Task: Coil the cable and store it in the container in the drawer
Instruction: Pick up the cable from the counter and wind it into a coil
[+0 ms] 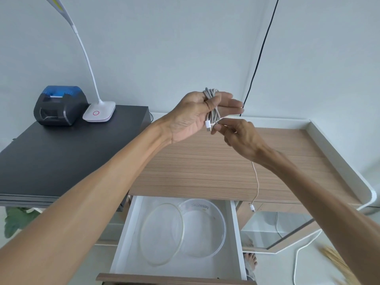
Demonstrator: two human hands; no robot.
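Note:
A grey-white cable (212, 109) is wound in several loops around the fingers of my left hand (197, 116), which is raised palm-up above the wooden desk; my thumb presses the loops and one white plug hangs below the palm. My right hand (239, 136) pinches the cable just beside that coil. The free end of the cable hangs down from my right hand to a white plug (252, 208) at the desk's front edge. Below, the white drawer (235, 233) stands open with a clear round container (207, 229) in it and its clear lid (162, 233) leaning on the container's left side.
The wooden desk (205, 165) has a raised white rim on the right. A dark side table (51, 157) on the left carries a blue-topped printer (59, 105) and a white gooseneck lamp (99, 112). A black wire (261, 54) hangs along the wall. My foot shows beside the drawer.

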